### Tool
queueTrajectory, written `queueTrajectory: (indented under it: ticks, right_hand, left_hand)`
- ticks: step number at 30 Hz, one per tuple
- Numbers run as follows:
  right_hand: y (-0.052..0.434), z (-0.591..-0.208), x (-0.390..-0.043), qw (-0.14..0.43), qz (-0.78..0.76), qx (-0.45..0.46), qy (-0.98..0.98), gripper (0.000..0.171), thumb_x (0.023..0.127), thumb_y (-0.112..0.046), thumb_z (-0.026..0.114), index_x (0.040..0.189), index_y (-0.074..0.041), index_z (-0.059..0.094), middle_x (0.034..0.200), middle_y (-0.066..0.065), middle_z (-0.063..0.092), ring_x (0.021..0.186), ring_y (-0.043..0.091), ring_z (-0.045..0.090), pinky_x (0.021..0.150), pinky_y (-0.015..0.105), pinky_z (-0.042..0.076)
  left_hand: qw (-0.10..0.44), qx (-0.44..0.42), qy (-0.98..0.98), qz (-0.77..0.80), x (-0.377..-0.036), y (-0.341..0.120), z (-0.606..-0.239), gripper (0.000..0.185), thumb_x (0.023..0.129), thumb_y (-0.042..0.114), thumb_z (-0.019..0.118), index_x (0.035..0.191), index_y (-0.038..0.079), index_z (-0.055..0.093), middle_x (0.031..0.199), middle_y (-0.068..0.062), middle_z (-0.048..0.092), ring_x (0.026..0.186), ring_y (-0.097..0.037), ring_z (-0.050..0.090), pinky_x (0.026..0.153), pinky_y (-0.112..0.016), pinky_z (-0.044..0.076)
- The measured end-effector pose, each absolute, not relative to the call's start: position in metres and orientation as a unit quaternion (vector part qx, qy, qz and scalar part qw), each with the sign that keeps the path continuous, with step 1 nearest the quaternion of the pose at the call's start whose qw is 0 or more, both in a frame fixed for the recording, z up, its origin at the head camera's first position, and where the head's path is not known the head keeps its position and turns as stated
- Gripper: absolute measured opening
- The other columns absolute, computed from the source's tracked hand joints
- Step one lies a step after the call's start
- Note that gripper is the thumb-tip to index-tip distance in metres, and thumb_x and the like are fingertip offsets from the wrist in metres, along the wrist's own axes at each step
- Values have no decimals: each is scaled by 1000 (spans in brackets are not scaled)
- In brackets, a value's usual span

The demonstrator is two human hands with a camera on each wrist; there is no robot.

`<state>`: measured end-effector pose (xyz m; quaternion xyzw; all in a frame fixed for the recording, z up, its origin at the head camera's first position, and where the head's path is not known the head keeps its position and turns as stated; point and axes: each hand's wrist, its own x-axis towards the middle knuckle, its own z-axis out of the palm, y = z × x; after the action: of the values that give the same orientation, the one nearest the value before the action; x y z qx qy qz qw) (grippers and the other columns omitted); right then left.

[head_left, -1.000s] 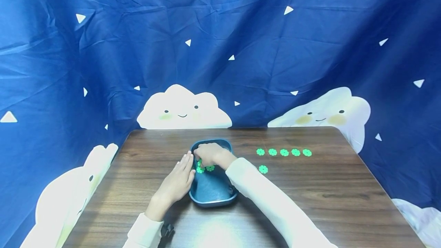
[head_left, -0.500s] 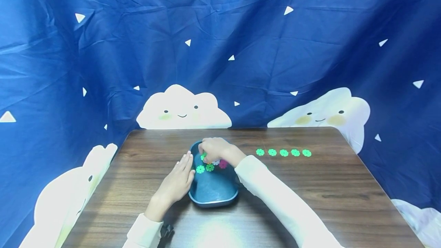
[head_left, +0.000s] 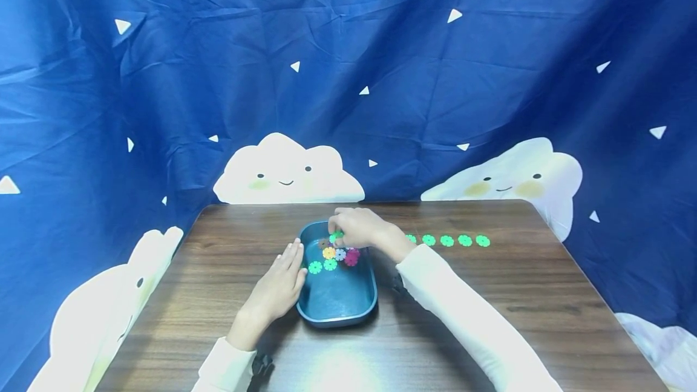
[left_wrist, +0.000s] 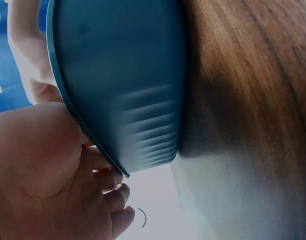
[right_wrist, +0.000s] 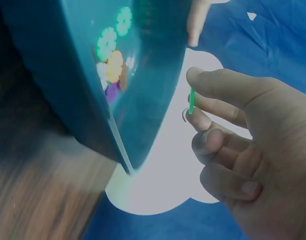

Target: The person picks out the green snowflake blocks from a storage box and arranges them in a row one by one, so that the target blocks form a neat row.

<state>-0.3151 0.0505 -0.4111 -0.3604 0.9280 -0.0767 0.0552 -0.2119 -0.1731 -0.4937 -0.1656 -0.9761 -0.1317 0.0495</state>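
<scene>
My right hand (head_left: 359, 227) pinches a green flower-shaped plastic disc (right_wrist: 192, 101) between thumb and fingertips, over the far end of a blue tray (head_left: 337, 304). The right wrist view shows the disc edge-on, above the tray's rim. Inside the tray lie several more flower discs: two green ones near the left wall, an orange disc (head_left: 329, 253), a pale one, a magenta disc (head_left: 351, 258) and a brown one, partly under the hand. My left hand (head_left: 278, 283) rests its straight fingers along the tray's left rim; the left wrist view shows it beside the ribbed outer wall.
A row of several green discs (head_left: 446, 240) lies on the wooden table (head_left: 533, 295) to the right of the tray, its left end partly hidden by my right wrist. Behind the table hangs a blue curtain (head_left: 392, 77) with clouds printed on it.
My right hand has risen from the pieces toward the tray's far right with a green disc pinched, uncovering orange, pale and magenta discs. The left hand stays at the rim.
</scene>
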Motion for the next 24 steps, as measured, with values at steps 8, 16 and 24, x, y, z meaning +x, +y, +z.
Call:
queueTrajectory:
  ticks: [8,16,24]
  right_hand:
    - [80,-398,-311,35,-87,-342,935,26,87,-32,74,110,-22,71,104,-5,61,88,12,60,81,34,54]
    - [114,-391,-306,-2,-95,-331,939,26,85,-30,72,110,-20,72,103,-5,62,86,13,58,80,36,53]
    - [145,-383,-299,-8,-118,-305,945,26,87,-32,73,111,-20,71,104,-2,65,86,14,59,79,36,53]
  left_hand:
    - [55,-173,-975,-127,-212,-173,-494,57,105,28,40,153,-1,28,162,-15,24,151,-30,23,122,-50,25]
    - [49,-173,-976,-120,-212,-174,-492,57,106,32,37,154,2,27,163,-13,22,151,-29,21,123,-48,24]
    - [54,-172,-976,-123,-212,-174,-493,57,106,32,38,154,1,28,163,-13,23,151,-30,23,122,-49,26]
